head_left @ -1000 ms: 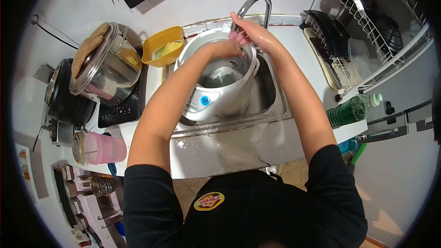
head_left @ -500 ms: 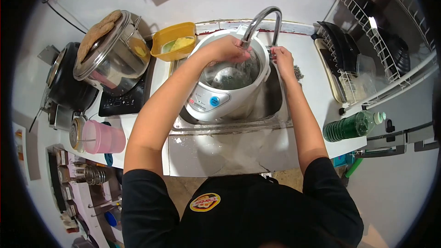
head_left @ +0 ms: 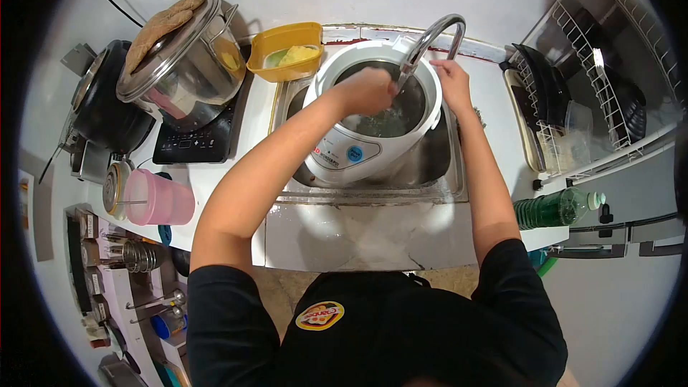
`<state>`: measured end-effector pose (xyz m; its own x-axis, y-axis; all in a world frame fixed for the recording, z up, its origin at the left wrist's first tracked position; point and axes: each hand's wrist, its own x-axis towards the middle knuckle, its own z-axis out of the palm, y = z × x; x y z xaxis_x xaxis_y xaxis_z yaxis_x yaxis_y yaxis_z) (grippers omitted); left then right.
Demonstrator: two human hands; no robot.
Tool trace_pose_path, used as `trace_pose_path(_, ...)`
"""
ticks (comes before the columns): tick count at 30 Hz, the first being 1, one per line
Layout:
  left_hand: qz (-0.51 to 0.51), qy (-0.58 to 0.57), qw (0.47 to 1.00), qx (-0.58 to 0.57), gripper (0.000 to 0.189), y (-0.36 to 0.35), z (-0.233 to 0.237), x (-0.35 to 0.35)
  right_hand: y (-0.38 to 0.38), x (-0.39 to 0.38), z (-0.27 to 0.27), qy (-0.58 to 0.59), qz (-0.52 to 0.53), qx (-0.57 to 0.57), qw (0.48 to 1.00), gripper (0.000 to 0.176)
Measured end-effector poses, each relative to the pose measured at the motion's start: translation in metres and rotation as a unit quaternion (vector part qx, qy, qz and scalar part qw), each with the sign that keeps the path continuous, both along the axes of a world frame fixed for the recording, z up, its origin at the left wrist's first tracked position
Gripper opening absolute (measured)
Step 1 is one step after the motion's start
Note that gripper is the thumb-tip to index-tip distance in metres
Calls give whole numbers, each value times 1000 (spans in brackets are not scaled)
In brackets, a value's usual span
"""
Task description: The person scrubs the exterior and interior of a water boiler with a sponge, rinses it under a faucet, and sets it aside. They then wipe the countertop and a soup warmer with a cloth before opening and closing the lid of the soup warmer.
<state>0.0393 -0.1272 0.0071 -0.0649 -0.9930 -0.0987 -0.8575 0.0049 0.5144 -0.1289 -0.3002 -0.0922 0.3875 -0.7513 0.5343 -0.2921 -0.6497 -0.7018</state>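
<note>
A white electric cooker [head_left: 367,153] with a grey inner pot [head_left: 412,109] stands tilted in the steel sink [head_left: 459,172]. Some water is visible inside the pot. Over its opening hangs my left hand [head_left: 369,92], fingers curled into a fist and slightly blurred; what they hold, if anything, is hidden. The chrome faucet [head_left: 428,34] arches above, its spout end over the pot and close to my left hand. Beside the cooker's right rim, at the faucet's base, my right hand [head_left: 453,84] has its fingers bent around something I cannot make out.
A yellow tub [head_left: 285,72] with a sponge sits behind the sink. To the left are a large steel pot [head_left: 193,79], an induction cooktop [head_left: 192,145] and a pink container [head_left: 168,199]. A dish rack [head_left: 548,122] and a green bottle [head_left: 555,209] stand right.
My left hand has moved down from the faucet's spout to over the pot's opening. My right hand stays near the faucet base. The view has shifted slightly.
</note>
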Motion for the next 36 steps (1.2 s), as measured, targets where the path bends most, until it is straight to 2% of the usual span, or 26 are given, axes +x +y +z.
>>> trace_pose_path(3, -6, -37, 997, 70, 24, 21, -10, 1, 3, -4, -6, -40, -12, 119, 992, 20)
trace_pose_path(4, 1, -50, 994, 93, 25, 24, -12, 0, 2, -6, -6, -61, -16, 192, 979, 21)
trace_pose_path(5, 6, -63, 991, 115, 25, 26, -13, -1, 5, -7, -11, -33, -40, 209, 977, 22)
trace_pose_path(7, 19, -32, 996, 85, 26, 26, -18, -3, 4, -9, -35, 17, -88, 238, 967, 24)
trace_pose_path(9, 39, -34, 997, 64, 26, 25, -16, -5, 16, -4, -59, -33, -99, 144, 984, 26)
trace_pose_path(11, 67, -63, 994, 67, 25, 29, -16, -8, 21, -8, -58, -39, -35, -121, 991, 30)
trace_pose_path(13, 71, -46, 995, 46, 24, 33, -15, -9, 34, -17, -48, 56, 89, 4, 994, 34)
trace_pose_path(14, 71, -39, 996, 32, 24, 32, -13, -9, 32, -22, -58, 86, 91, -6, 992, 36)
trace_pose_path(17, 96, -35, 995, 20, 24, 36, -5, -12, 50, -24, -52, 224, 29, 69, 972, 41)
trace_pose_path(18, 99, -37, 994, 16, 24, 36, -4, -11, 29, -22, -100, 224, -19, -12, 974, 46)
trace_pose_path(19, 101, -37, 994, 11, 24, 36, -4, -11, 35, -16, -89, 134, -10, 40, 990, 49)
trace_pose_path(21, 103, -35, 994, 8, 24, 37, -7, -11, 10, -6, -97, 83, 38, 18, 996, 50)
trace_pose_path(23, 102, -34, 994, 4, 24, 36, -9, -10, -3, 0, -107, 3, 87, 78, 993, 49)
trace_pose_path(26, 129, -32, 991, -8, 25, 37, -5, -12, -7, -3, -123, -60, 105, 98, 988, 48)
trace_pose_path(29, 152, -29, 987, -52, 25, 37, -13, -9, -24, -9, -164, -87, 164, 136, 973, 47)
trace_pose_path(30, 154, -36, 987, -35, 25, 39, -9, -9, -31, -12, -174, -164, 234, 215, 934, 45)
trace_pose_path(32, 153, -46, 987, 1, 25, 44, 2, -12, -35, -20, -150, 65, 126, 139, 980, 40)
trace_pose_path(33, 150, -47, 987, 10, 25, 46, 2, -12, -36, -24, -137, 180, 81, 95, 976, 38)
trace_pose_path(35, 143, -49, 988, 25, 25, 52, 3, -10, -32, -28, -53, 227, 68, 222, 946, 36)
trace_pose_path(36, 143, -43, 988, 27, 25, 56, 5, -10, -16, -29, -16, 110, 21, 234, 966, 34)
